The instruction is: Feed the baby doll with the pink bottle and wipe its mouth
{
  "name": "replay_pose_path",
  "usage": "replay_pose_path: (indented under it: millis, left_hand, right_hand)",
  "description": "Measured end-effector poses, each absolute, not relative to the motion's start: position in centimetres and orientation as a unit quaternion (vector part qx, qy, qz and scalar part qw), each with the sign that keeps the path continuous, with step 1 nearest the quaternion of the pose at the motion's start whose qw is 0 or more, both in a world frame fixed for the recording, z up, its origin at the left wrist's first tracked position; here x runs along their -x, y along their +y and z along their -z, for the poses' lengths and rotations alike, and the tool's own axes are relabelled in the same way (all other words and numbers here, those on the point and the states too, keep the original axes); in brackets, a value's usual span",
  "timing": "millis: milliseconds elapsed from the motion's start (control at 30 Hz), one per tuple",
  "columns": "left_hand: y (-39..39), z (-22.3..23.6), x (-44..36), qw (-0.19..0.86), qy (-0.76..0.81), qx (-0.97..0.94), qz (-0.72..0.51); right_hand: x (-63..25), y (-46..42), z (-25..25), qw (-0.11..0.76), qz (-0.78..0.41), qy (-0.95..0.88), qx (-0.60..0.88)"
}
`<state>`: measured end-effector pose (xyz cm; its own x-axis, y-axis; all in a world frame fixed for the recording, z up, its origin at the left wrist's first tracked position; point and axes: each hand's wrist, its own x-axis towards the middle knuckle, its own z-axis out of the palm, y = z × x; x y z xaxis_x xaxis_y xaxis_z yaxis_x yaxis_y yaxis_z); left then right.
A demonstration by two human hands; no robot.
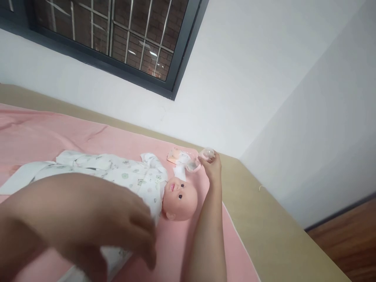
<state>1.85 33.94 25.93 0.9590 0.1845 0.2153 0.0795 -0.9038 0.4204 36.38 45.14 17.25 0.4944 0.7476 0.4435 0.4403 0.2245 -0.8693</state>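
A baby doll point(179, 199) lies on its back on the pink sheet point(167, 250), dressed in a white suit point(117, 172) with small printed animals. Past its head, my right hand point(212, 166) is closed round the clear cap end of a baby bottle point(185, 157). The bottle has a pink collar and an orange print, and lies on its side or is held low over the sheet; I cannot tell which. In the foreground my left hand point(117, 219), blurred, hovers over the doll's body with thumb and fingers apart and nothing seen in it. It hides part of the suit.
The sheet covers much of a light wooden surface point(258, 219), whose bare edge runs along the white wall point(235, 78). A dark-framed window point(173, 84) with metal bars is above. Brown wood point(349, 239) shows at the lower right.
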Motion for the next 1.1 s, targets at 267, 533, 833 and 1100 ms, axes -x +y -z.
replay_pose_path:
  millis: [267, 533, 833, 1100]
  left_hand:
    - [40.0, -24.7, -4.5, 0.205, 0.245, -0.881, -0.349]
    - [41.7, -23.4, -5.5, 0.175, 0.349, -0.827, -0.404]
    - [42.2, -23.4, -5.7, 0.166, 0.377, -0.818, -0.4]
    - [44.6, -22.5, -4.8, 0.139, 0.372, -0.831, -0.389]
  right_hand:
    - [-30.1, 42.6, -22.7, 0.632, -0.234, -0.577, 0.461]
    - [-23.1, 39.7, -24.6, 0.588, -0.263, -0.636, 0.425]
    - [-20.9, 39.9, -23.6, 0.588, -0.288, -0.642, 0.399]
    - [-22.8, 40.4, -24.5, 0.668, -0.266, -0.579, 0.385]
